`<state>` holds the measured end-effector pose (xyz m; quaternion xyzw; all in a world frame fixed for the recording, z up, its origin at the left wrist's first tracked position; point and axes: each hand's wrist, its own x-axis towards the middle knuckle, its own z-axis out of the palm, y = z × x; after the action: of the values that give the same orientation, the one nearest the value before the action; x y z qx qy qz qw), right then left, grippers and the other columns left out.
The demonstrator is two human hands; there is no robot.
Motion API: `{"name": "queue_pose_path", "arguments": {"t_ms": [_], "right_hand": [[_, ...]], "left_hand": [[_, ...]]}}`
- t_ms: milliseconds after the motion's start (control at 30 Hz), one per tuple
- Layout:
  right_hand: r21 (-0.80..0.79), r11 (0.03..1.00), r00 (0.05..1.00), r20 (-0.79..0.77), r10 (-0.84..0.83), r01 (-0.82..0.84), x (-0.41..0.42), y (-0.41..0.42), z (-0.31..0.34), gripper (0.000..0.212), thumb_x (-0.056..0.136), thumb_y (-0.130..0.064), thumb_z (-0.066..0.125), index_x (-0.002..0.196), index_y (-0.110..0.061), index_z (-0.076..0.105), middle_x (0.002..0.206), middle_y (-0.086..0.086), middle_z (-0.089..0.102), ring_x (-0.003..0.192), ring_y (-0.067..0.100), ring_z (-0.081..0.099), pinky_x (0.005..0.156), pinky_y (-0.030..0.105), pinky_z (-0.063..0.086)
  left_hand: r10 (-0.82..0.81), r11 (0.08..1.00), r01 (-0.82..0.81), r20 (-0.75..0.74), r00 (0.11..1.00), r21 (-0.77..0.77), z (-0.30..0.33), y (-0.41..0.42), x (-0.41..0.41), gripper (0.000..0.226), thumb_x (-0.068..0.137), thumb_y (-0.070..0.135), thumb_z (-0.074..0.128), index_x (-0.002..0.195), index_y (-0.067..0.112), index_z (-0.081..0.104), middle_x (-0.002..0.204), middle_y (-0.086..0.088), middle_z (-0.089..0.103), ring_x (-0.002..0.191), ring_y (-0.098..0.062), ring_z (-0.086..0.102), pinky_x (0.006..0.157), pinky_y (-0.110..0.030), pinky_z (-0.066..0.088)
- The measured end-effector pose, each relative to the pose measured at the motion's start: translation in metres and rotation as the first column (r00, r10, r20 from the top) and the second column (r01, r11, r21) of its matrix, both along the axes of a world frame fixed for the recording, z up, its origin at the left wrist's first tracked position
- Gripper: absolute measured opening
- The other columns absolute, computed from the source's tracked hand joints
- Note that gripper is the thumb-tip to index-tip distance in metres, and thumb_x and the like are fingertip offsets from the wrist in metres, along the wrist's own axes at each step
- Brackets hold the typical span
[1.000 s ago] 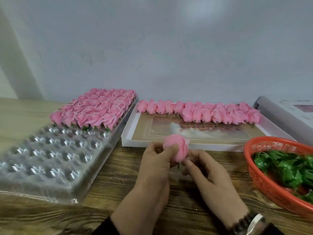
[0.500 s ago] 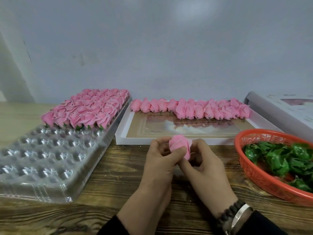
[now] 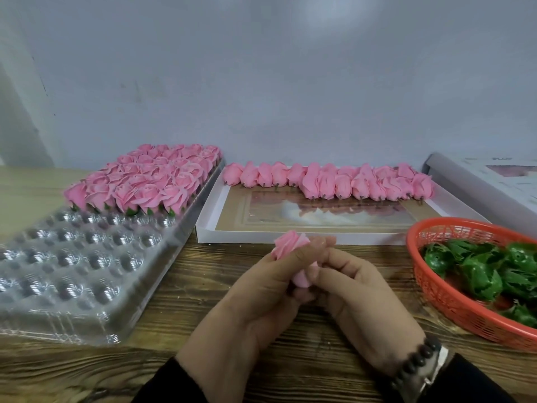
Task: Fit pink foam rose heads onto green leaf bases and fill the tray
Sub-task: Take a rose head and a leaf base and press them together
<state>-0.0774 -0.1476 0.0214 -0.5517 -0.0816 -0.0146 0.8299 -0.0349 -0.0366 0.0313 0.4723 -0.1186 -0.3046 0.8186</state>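
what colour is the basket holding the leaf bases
The basket is orange-red mesh plastic, seen clearly at right in the head view.

At the centre of the frame a soft pink foam rose head [image 3: 290,245] shows between the fingers. The clear plastic dimpled tray [image 3: 72,266] at the left glints silvery grey, and its far half is filled with pink roses on dark green leaf bases [image 3: 139,184]. Upper centre, a row of loose pink rose heads [image 3: 328,181] lies in a white-edged flat box [image 3: 203,228] with a tan, faintly printed floor. At the right, an orange-red mesh plastic basket [image 3: 436,286] holds glossy green leaf bases [image 3: 482,277]. The wooden tabletop [image 3: 203,286] is brown with dark streaky grain. The wall [image 3: 261,82] is pale grey-blue. Lower right, a bracelet of dark brown beads [image 3: 415,362] sits beside a black sleeve [image 3: 465,385].
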Motion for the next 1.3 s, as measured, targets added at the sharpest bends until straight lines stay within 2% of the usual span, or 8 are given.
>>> {"name": "queue_pose_path", "arguments": {"t_ms": [100, 233, 333, 600, 833, 967, 1100, 1300], "right_hand": [[0.111, 0.993, 0.998, -0.052, 0.040, -0.034, 0.000, 0.002, -0.002, 0.017, 0.063, -0.016, 0.065, 0.073, -0.005, 0.073, 0.071, 0.005, 0.067, 0.062, 0.011, 0.061, 0.056, 0.019, 0.051], [-0.036, 0.998, 0.999, -0.028, -0.044, 0.043, -0.002, 0.006, -0.003, 0.045, 0.062, -0.023, 0.072, 0.100, -0.001, 0.063, 0.082, 0.018, 0.066, 0.076, 0.019, 0.062, 0.075, 0.032, 0.053], [-0.192, 0.973, 0.991, -0.017, -0.133, 0.127, -0.003, 0.007, -0.002, 0.048, 0.062, -0.022, 0.074, 0.104, -0.002, 0.060, 0.100, 0.026, 0.065, 0.087, 0.025, 0.059, 0.089, 0.041, 0.048], [0.087, 0.996, 0.987, -0.155, 0.031, -0.017, 0.001, 0.007, 0.000, 0.026, 0.063, -0.018, 0.063, 0.083, 0.000, 0.062, 0.065, 0.005, 0.060, 0.055, 0.012, 0.053, 0.054, 0.020, 0.046], [-0.282, 0.896, 0.939, 0.072, -0.336, 0.343, 0.001, -0.001, 0.000, 0.015, 0.080, -0.004, 0.063, 0.095, -0.009, 0.061, 0.082, 0.011, 0.063, 0.074, 0.012, 0.059, 0.067, 0.014, 0.049], [-0.438, 0.826, 0.934, 0.184, -0.305, 0.356, -0.001, -0.003, 0.005, 0.029, 0.074, -0.008, 0.070, 0.100, -0.019, 0.063, 0.090, 0.000, 0.067, 0.082, 0.004, 0.062, 0.081, 0.015, 0.047], [-0.528, 0.786, 0.944, 0.242, -0.224, 0.322, -0.003, -0.004, 0.007, 0.035, 0.074, -0.012, 0.072, 0.105, -0.026, 0.064, 0.086, -0.011, 0.065, 0.079, -0.003, 0.058, 0.080, 0.011, 0.043], [-0.564, 0.753, 0.929, 0.327, -0.173, 0.339, -0.003, -0.006, 0.011, 0.028, 0.068, -0.032, 0.065, 0.095, -0.025, 0.071, 0.085, 0.004, 0.061, 0.074, 0.007, 0.053, 0.074, 0.015, 0.044]], "left_hand": [[0.035, 0.998, -0.035, 0.003, 0.999, 0.045, 0.002, 0.002, 0.000, 0.019, 0.061, 0.030, 0.075, 0.068, 0.013, 0.074, 0.097, -0.014, 0.062, 0.095, -0.026, 0.055, 0.091, -0.042, 0.040], [0.122, 0.992, -0.123, 0.036, 0.992, 0.025, 0.001, -0.001, -0.001, 0.015, 0.065, 0.029, 0.078, 0.060, 0.016, 0.071, 0.064, -0.006, 0.060, 0.058, -0.015, 0.057, 0.054, -0.025, 0.045], [0.158, 0.987, -0.159, 0.039, 0.987, 0.030, -0.003, -0.003, -0.001, 0.013, 0.061, 0.027, 0.074, 0.064, 0.014, 0.072, 0.072, -0.012, 0.065, 0.068, -0.023, 0.063, 0.074, -0.037, 0.053], [0.106, 0.986, -0.109, 0.026, 0.994, 0.128, 0.004, -0.002, -0.004, 0.032, 0.049, 0.034, 0.082, 0.069, 0.011, 0.073, 0.094, -0.018, 0.051, 0.081, -0.028, 0.044, 0.068, -0.037, 0.030], [0.295, 0.875, -0.413, 0.397, 0.869, 0.254, 0.002, 0.001, 0.000, 0.022, 0.077, 0.013, 0.072, 0.078, -0.009, 0.067, 0.078, -0.032, 0.064, 0.070, -0.032, 0.064, 0.069, -0.040, 0.055], [0.171, 0.791, -0.492, 0.639, 0.750, 0.365, 0.001, 0.001, 0.002, 0.034, 0.077, 0.007, 0.070, 0.051, 0.030, 0.068, 0.045, 0.009, 0.059, 0.045, 0.003, 0.054, 0.047, -0.014, 0.044], [0.016, 0.760, -0.471, 0.711, 0.703, 0.447, 0.001, -0.001, 0.002, 0.007, 0.080, 0.018, 0.070, 0.081, 0.023, 0.074, 0.078, 0.002, 0.074, 0.077, -0.006, 0.068, 0.074, -0.020, 0.053], [-0.120, 0.735, -0.405, 0.692, 0.712, 0.544, 0.000, -0.001, 0.003, 0.003, 0.080, 0.011, 0.068, 0.079, 0.013, 0.069, 0.078, -0.004, 0.070, 0.076, -0.015, 0.065, 0.073, -0.025, 0.051]]}}
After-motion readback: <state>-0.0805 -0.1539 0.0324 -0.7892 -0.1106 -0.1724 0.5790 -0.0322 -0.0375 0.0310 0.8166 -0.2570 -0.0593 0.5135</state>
